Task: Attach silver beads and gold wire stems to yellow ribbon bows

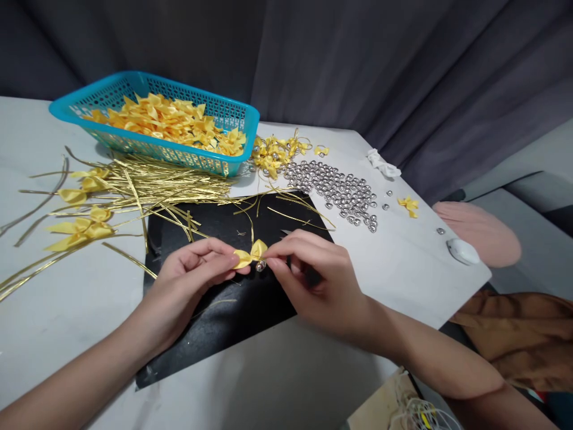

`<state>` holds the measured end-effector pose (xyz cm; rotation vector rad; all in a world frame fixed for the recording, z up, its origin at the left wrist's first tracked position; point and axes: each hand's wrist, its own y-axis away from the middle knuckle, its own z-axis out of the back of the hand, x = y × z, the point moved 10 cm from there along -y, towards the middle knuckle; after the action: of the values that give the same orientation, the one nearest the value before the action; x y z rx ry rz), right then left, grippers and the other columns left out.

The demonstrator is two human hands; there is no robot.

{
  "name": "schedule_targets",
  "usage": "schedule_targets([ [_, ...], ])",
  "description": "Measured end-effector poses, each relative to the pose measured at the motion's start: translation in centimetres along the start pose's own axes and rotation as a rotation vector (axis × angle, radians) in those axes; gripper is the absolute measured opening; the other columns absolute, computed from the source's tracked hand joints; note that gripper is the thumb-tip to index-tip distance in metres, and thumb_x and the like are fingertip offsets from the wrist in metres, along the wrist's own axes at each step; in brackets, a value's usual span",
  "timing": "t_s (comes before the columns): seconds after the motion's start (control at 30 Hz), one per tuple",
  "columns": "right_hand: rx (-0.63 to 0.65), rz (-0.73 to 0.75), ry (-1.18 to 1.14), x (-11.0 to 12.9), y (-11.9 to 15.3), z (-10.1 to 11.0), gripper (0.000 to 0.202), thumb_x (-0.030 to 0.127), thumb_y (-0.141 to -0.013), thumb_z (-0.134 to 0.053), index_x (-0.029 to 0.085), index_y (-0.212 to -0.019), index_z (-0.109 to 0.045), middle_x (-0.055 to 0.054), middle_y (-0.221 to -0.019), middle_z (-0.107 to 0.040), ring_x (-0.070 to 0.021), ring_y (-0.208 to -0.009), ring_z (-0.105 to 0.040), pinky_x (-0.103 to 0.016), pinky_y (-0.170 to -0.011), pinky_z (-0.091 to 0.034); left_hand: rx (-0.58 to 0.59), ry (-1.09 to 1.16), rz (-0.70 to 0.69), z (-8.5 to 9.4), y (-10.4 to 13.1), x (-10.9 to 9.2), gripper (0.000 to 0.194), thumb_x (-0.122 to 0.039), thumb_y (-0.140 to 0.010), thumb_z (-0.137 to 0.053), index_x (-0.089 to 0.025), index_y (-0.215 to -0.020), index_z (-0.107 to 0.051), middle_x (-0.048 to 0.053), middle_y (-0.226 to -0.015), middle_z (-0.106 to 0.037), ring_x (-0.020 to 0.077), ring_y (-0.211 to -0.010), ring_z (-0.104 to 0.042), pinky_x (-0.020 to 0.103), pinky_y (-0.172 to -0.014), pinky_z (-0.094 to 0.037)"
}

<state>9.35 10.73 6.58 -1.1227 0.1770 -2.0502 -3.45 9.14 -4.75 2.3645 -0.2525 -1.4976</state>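
Note:
Between thumb and fingers, my left hand (203, 269) pinches one side of a yellow ribbon bow (244, 258). My right hand (316, 269) is closed at the bow's other side, its thumb and forefinger pressed on a thin gold cord (258, 257) at the knot. Just under the knot hangs a small silver bell (261, 266). Both hands are above a black mat (215, 334). Part of a pointed metal blade (286, 232) shows behind my right fingers; the rest of that tool is hidden.
A blue basket (179, 150) of yellow bows stands at the back left. Gold cords (165, 184) lie before it, with loose bows (80, 230) at left. Silver bells (340, 191) are spread at right, near finished-looking bows (273, 152). A white mouse-like object (462, 252) sits by the right edge.

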Motion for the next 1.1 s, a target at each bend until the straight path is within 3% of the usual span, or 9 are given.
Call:
schedule_targets([
  [0.27, 0.027, 0.007, 0.119, -0.1, 0.4, -0.4, 0.017, 0.010, -0.089, -0.049, 0.014, -0.081, -0.063, -0.003, -0.078, -0.061, -0.0087, -0.065, -0.055, -0.018, -0.054, -0.042, -0.030, -0.078, 0.006, 0.3, -0.2, 0.4, 0.023, -0.037, -0.063, -0.085, -0.020, -0.070, -0.072, -0.003, -0.067, -0.073, 0.0080, -0.069, -0.069, 0.006, -0.063, -0.050],
  [0.53, 0.051, 0.004, 0.176, -0.2, 0.4, -0.8, 0.018, 0.009, -0.089, -0.049, 0.014, -0.079, -0.062, -0.003, -0.075, -0.060, -0.0098, -0.067, -0.056, -0.019, -0.060, -0.045, -0.017, -0.136, -0.085, 0.2, -0.1, -0.2, 0.023, -0.040, -0.067, -0.082, -0.021, -0.076, -0.071, -0.004, -0.070, -0.073, 0.0075, -0.071, -0.068, 0.006, -0.065, -0.051],
  [0.73, -0.003, -0.024, 0.052, -0.3, 0.4, -0.5, 0.014, 0.010, -0.091, -0.048, 0.016, -0.086, -0.061, -0.004, -0.081, -0.064, -0.0106, -0.075, -0.059, -0.019, -0.066, -0.048, 0.001, -0.127, -0.083, -0.1, 0.2, -0.1, 0.022, -0.033, -0.063, -0.085, -0.021, -0.077, -0.074, -0.002, -0.072, -0.076, 0.0084, -0.068, -0.070, 0.007, -0.066, -0.052],
  [0.87, 0.030, -0.088, -0.105, -0.9, 0.8, -1.4, 0.010, 0.014, -0.092, -0.050, 0.015, -0.086, -0.059, -0.004, -0.081, -0.063, -0.0100, -0.073, -0.060, -0.020, -0.065, -0.050, -0.004, -0.117, -0.062, -0.2, 0.2, 0.1, 0.021, -0.030, -0.060, -0.086, -0.022, -0.078, -0.077, -0.001, -0.073, -0.077, 0.0080, -0.066, -0.070, 0.007, -0.063, -0.051],
  [1.0, 0.055, -0.144, -0.236, -1.2, 1.0, -2.2, 0.010, 0.013, -0.091, -0.051, 0.015, -0.087, -0.059, -0.004, -0.083, -0.064, -0.0095, -0.074, -0.062, -0.019, -0.065, -0.052, -0.064, -0.141, -0.064, 0.0, 0.3, -0.1, 0.017, -0.028, -0.057, -0.086, -0.023, -0.069, -0.077, -0.002, -0.071, -0.077, 0.0083, -0.065, -0.068, 0.007, -0.061, -0.051],
  [1.1, 0.019, -0.126, -0.200, -1.1, 0.9, -1.7, 0.010, 0.013, -0.089, -0.054, 0.016, -0.086, -0.063, -0.004, -0.082, -0.068, -0.0104, -0.074, -0.064, -0.020, -0.067, -0.052, -0.108, -0.139, -0.034, 0.2, 0.3, 0.1, 0.017, -0.027, -0.053, -0.087, -0.022, -0.065, -0.075, -0.001, -0.068, -0.076, 0.0089, -0.063, -0.068, 0.008, -0.059, -0.051],
])
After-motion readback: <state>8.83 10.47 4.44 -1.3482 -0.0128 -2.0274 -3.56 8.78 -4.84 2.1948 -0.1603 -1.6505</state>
